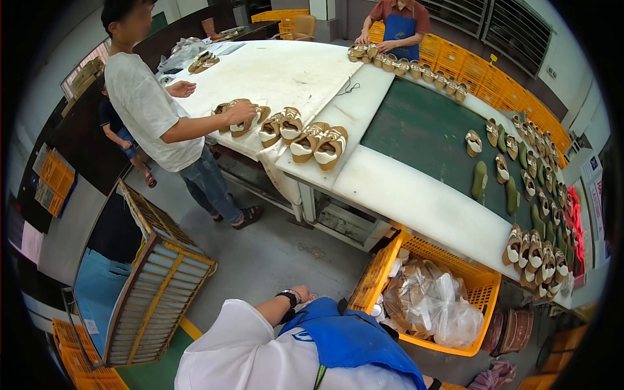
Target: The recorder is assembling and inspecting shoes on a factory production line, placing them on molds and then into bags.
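Note:
Low in the picture my left hand (303, 294) rests beside my blue apron (338, 331), a black band round its wrist. Its fingers are too hidden to show whether it holds anything. My right hand is out of sight; only a bit of that arm shows at the lower edge. In front of me, pairs of tan and white shoes (318, 145) stand along the near edge of the white table (260, 71). To my right is a yellow crate (484, 299) with clear plastic bags (435, 305) in it.
A person in a white T-shirt (153, 104) touches shoes on the left. Another, in a blue apron (400, 29), handles shoes at the far side. The green belt (422, 123) carries shoes and green shoe lasts (479, 180). A slatted cart (153, 292) stands at left.

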Demonstrator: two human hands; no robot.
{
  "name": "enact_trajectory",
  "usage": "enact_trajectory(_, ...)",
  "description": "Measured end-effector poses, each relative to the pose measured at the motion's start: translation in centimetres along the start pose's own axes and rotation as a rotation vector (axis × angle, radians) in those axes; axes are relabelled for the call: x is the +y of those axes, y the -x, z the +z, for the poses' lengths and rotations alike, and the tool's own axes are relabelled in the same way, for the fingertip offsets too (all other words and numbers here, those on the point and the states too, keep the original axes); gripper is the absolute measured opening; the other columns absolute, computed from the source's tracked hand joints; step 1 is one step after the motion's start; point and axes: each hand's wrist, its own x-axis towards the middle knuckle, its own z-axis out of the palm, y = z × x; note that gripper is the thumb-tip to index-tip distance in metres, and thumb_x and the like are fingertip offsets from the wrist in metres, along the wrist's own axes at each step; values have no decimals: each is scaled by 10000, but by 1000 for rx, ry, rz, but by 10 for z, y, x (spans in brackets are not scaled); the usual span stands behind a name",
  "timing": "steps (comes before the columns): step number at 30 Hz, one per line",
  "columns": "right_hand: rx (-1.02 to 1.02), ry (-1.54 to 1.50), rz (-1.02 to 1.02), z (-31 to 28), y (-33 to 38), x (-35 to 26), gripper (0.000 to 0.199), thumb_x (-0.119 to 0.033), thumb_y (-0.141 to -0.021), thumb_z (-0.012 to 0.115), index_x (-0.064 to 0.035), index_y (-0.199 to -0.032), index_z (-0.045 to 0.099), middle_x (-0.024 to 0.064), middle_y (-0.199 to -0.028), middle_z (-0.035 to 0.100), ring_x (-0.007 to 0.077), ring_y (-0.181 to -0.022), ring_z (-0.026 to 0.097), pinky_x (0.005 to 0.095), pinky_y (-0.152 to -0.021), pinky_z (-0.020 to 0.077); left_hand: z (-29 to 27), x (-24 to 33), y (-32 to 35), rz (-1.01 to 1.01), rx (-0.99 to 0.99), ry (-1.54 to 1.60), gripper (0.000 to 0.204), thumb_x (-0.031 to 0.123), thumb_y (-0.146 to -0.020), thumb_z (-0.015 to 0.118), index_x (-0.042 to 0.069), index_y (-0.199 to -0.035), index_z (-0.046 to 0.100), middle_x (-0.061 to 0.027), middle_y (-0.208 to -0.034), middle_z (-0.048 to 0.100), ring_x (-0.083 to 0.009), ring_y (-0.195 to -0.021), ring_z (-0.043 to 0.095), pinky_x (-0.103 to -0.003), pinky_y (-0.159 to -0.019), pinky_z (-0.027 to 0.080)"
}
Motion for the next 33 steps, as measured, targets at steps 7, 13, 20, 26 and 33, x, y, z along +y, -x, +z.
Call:
enact_trajectory(7, -15, -27, 16, 10, 15, 5, 498, -353, -660, 644, -42, -1037, 551, 186, -1028, 575, 309, -923, 555, 367, -772, 447, -11, 24, -5, 32, -37, 59, 314, 310, -744, 540, 66, -906, 651, -158, -982, 606, -310, -942, 571, -379, -819, 448)
enact_trajectory(13, -93, -36, -20, 24, 48, 18, 532, -368, -652, 656, -40, -1056, 542, 185, -1041, 571, 308, -929, 551, 362, -779, 443, -1, 17, -17, 62, -45, -25, 302, 296, -750, 533, 81, -930, 645, -157, -999, 601, -310, -955, 566, -387, -826, 447)
enact_trajectory(20, -137, -140, -511, 99, 61, 50, 573, -386, -644, 669, -39, -1078, 532, 184, -1056, 567, 307, -936, 546, 356, -787, 439, 2, 3, -26, 147, -62, -63, 291, 276, -766, 479, 100, -932, 640, -172, -966, 599, -334, -927, 569, -397, -803, 456)
enact_trajectory(26, -98, -23, -328, 138, 41, 57, 213, -171, -589, 616, -22, -737, 656, 150, -735, 634, 264, -669, 599, 354, -577, 460, 9, -21, -48, 136, -113, 0, 246, 289, -702, 574, 124, -858, 668, -137, -886, 631, -289, -866, 595, -368, -779, 463)
enact_trajectory(33, -120, -72, -137, 121, 55, 36, 129, -106, -584, 597, -16, -642, 669, 109, -661, 640, 191, -618, 610, 312, -520, 451, 13, -24, -89, 152, -84, -79, 241, 281, -712, 581, 119, -870, 665, -140, -890, 631, -293, -864, 597, -368, -769, 462)
